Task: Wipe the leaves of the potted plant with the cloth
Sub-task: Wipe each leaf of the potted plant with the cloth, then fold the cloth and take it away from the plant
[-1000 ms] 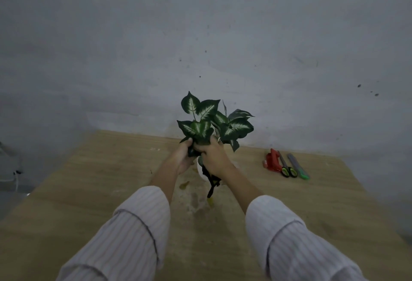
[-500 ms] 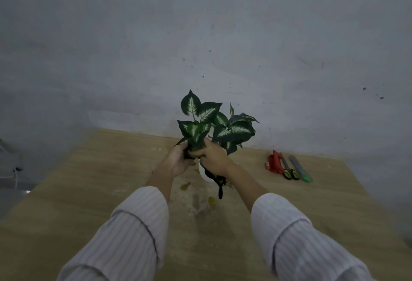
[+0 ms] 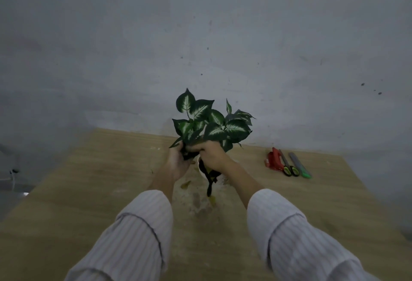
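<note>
A: Looking along the wooden table (image 3: 93, 191), the far edge meets the grey wall (image 3: 200, 35) just behind the potted plant (image 3: 211, 122). The left edge slants off toward a dim floor area with a white cable (image 3: 12, 176); the right edge falls away past the tools. Bare tabletop lies to the left of the arms and in front of the striped sleeves (image 3: 138, 231).

B: And the surface itself?

A: Light wood grain, with pale smears and a couple of yellowish leaf bits (image 3: 186, 184) lying near the pot. The wall is scuffed, with dark specks.

B: Where are the hands?

A: Both are up at the base of the foliage. The left hand (image 3: 178, 162) curls its fingers around a low leaf with dark cloth bunched against it. The right hand (image 3: 213, 153) grips the black cloth (image 3: 209, 178), whose tail hangs down in front of the white pot (image 3: 200, 167). The pot is mostly hidden behind the hands and cloth, so I cannot tell how it sits on the table.

B: Anything nearby?

A: A red tool (image 3: 274, 161), scissors with green-trimmed handles (image 3: 288, 167) and a grey-and-green utility knife (image 3: 299, 166) lie side by side to the right, well apart from the plant and close to the wall.
</note>
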Tool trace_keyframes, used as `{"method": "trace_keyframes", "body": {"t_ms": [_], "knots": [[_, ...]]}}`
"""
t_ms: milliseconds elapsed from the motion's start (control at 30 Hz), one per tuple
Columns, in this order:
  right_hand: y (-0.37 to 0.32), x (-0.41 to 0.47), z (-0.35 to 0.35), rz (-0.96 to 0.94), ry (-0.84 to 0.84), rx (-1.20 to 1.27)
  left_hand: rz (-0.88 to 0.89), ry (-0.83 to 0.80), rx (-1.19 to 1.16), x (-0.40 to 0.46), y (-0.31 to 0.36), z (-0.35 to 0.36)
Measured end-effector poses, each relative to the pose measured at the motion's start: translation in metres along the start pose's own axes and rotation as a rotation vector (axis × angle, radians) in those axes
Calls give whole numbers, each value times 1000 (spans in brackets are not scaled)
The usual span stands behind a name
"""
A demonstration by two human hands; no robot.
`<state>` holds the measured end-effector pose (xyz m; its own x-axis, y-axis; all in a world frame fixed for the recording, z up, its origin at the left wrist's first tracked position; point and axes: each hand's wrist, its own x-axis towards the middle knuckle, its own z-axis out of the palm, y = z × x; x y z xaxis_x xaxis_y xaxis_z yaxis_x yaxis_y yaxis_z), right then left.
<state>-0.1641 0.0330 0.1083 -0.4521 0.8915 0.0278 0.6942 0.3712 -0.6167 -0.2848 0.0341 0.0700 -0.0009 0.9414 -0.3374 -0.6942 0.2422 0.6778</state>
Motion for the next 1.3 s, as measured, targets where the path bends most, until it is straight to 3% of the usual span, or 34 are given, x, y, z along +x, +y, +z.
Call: {"method": "trace_keyframes", "body": {"t_ms": [133, 367, 500, 800, 967, 1100, 1300], "knots": [[6, 18, 0, 124, 170, -56, -38, -12, 14, -6, 2, 11], [7, 6, 6, 2, 135, -107, -35, -11, -151, 0, 3, 19], [12, -2, 11, 55, 79, -177, -66, 10, -185, 0, -1, 20], [1, -33, 11, -30, 43, -263, -86, 29, -51, -10, 3, 24], [-2, -47, 13, 54, 71, -172, 9, 26, 271, -15, 10, 28], [-9, -65, 7, 65, 89, -186, 110, 34, 246, -27, 13, 26], [-4, -82, 11, 121, 139, -142, 60, 77, 191, -45, 2, 16]]}}
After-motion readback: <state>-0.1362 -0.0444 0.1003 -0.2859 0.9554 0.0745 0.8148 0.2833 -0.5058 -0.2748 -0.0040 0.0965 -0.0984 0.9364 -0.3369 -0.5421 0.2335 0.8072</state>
